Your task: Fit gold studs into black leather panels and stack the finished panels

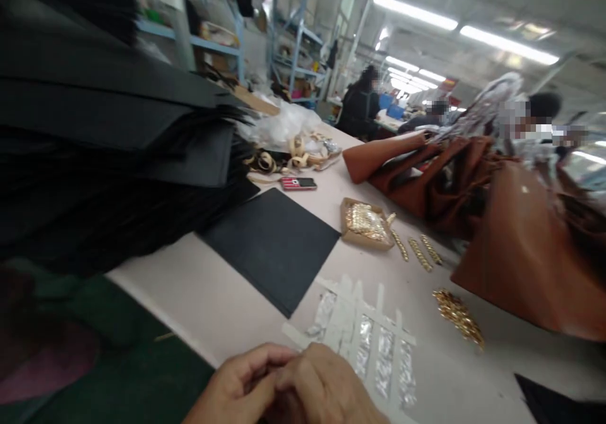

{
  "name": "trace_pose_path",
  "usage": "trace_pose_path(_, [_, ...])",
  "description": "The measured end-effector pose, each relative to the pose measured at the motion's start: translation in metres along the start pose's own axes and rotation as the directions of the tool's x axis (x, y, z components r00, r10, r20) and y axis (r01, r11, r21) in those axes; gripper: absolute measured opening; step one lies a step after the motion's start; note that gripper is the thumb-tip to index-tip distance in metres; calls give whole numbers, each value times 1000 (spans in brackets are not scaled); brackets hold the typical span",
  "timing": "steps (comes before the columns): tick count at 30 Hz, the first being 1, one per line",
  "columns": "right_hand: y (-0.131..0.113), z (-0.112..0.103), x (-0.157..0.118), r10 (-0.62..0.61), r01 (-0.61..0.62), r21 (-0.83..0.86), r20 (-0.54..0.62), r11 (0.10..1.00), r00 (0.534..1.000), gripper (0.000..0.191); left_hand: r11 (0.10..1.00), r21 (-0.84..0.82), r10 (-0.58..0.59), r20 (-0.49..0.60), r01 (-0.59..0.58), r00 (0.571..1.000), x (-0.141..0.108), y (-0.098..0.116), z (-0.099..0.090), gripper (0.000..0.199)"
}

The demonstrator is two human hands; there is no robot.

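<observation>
At the bottom centre, my left hand (241, 383) and my right hand (322, 383) meet over the table's near edge, fingers curled together. Whatever lies between them is hidden. Just beyond and to the right, strips of whitish tape hold down small clear packets (384, 354) on the pale table (255, 310). Farther off lies a black square sheet (277, 244). A cardboard box (367, 241) holds gold chain pieces in plastic, with short gold chains (420, 253) beside it. A pile of gold chain (458, 317) rests to the right.
Black sheets (108, 121) are stacked high at left. Brown leather bags (521, 253) fill the right side. Towards the back are a red-and-white phone (298, 183), tan straps (303, 156) and clear plastic (288, 121). Several people sit farther away. Something black (558, 402) is at the lower right.
</observation>
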State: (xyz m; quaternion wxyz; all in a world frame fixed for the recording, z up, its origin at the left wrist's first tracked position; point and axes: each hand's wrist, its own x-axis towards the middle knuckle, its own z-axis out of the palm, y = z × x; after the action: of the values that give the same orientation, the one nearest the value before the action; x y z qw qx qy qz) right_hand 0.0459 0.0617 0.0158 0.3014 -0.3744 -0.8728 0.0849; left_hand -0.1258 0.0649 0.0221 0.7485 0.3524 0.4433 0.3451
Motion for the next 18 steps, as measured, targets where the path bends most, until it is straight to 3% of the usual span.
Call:
trace_pose_path(2, [-1, -5, 18, -51, 44, 149, 43, 988, 998, 7, 997, -71, -8, -77, 2, 997, -6, 7, -4, 35])
trace_pose_path(5, [12, -23, 53, 0, -29, 312, 91, 949, 996, 13, 966, -254, -1, -190, -48, 982, -12, 14, -7, 31])
trace_pose_path(8, [48, -23, 91, 103, -103, 168, 5, 980, 995, 21, 927, -357, 22, -260, -117, 965, -20, 15, -12, 32])
trace_pose_path(11, [84, -4, 119, 170, -162, -100, 79, 982, 982, 32, 946, -292, 48, -302, -140, 952, -31, 9, -18, 39])
trace_pose_path(14, [94, 10, 121, 192, -162, -183, 162, 970, 968, 38, 991, -120, 23, -337, -67, 941, -42, -1, -25, 45])
trace_pose_path(18, [71, -1, 81, 151, -135, -77, 257, 988, 954, 34, 996, 75, -21, -291, 45, 956, -53, -22, -30, 57])
